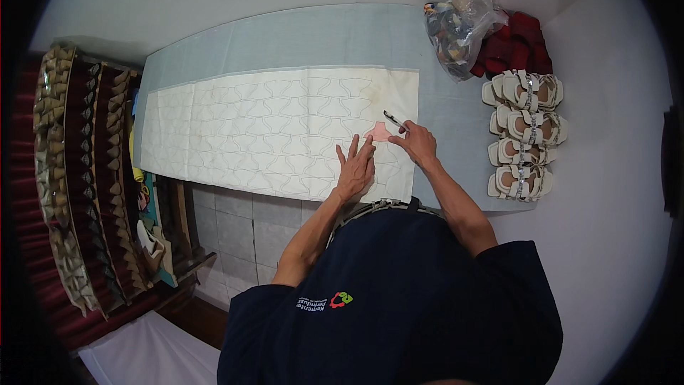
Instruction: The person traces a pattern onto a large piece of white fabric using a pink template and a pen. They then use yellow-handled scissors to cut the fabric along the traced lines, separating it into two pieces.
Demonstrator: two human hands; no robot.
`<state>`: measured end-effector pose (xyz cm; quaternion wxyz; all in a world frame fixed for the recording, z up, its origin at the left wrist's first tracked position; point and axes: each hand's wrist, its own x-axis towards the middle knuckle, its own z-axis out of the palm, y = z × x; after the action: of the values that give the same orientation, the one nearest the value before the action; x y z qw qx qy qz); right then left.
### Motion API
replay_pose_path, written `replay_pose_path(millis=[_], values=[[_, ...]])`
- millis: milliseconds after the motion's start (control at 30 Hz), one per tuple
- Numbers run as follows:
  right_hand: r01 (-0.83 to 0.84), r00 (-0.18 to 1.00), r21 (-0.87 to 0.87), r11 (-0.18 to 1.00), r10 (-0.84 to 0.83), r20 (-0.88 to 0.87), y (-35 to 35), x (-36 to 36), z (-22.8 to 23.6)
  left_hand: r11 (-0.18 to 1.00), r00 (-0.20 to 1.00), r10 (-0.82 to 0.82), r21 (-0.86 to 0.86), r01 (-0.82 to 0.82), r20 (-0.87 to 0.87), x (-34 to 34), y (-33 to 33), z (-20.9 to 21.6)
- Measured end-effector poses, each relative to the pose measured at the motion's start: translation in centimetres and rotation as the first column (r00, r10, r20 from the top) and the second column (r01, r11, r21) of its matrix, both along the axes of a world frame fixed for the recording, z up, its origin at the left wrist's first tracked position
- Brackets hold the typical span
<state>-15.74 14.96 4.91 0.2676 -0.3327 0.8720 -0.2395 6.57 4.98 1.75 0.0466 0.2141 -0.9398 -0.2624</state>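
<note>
A white sheet [395,84] lies on the table, covered with rows of repeated curved outlines. Near its right end is a small pink pattern piece [380,130]. My left hand [355,170] rests flat on the sheet with fingers spread, a fingertip touching the left edge of the piece. At the opposite side, my right hand [417,145] holds a slim dark-and-silver pen [392,120] between its fingers, tilted up off the sheet. The right thumb reaches to the right edge of the pink piece. Which end of the pen writes is too small to tell.
Pale sandals [527,127] stand stacked along the table's right side. Behind them sit a clear plastic bag [456,28] and dark red items [519,46]. A rack of shoe-shaped forms [60,171] stands left, near a low wooden bench [194,264]. Grey-blue covering [285,36] borders the sheet.
</note>
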Motion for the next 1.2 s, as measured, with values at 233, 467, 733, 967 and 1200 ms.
replay_pose_path(millis=[233, 467, 733, 967, 1200], values=[[-0.017, 1.0, -0.004, 1.0, 0.017, 0.016, -0.2, -0.1, 0.2, 0.999, 0.996, 0.015, -0.036, -0.012, 0.086, -0.4, 0.2, 0.7], [0.203, 0.979, -0.497, 0.843, -0.166, 0.117, -2.8, -1.3, -0.8, 0.991, 0.984, 0.004, -0.134, 0.02, 0.178, -2.5, 0.7, 3.6], [0.022, 0.867, -0.438, 0.899, 0.2, 0.455, -5.5, 1.0, 1.8, 0.994, 0.995, 0.034, -0.106, -0.023, 0.098, -4.6, 2.1, 0.8], [-0.177, 0.88, -0.386, 0.906, 0.321, 0.35, -6.0, 1.1, -0.1, 0.98, 0.989, 0.035, -0.2, -0.006, 0.144, -5.1, 3.2, 1.2], [-0.284, 0.912, -0.261, 0.923, 0.344, 0.224, -6.4, 1.3, 0.6, 0.985, 0.981, 0.023, -0.174, 0.01, 0.192, -4.9, 3.1, 1.8]])
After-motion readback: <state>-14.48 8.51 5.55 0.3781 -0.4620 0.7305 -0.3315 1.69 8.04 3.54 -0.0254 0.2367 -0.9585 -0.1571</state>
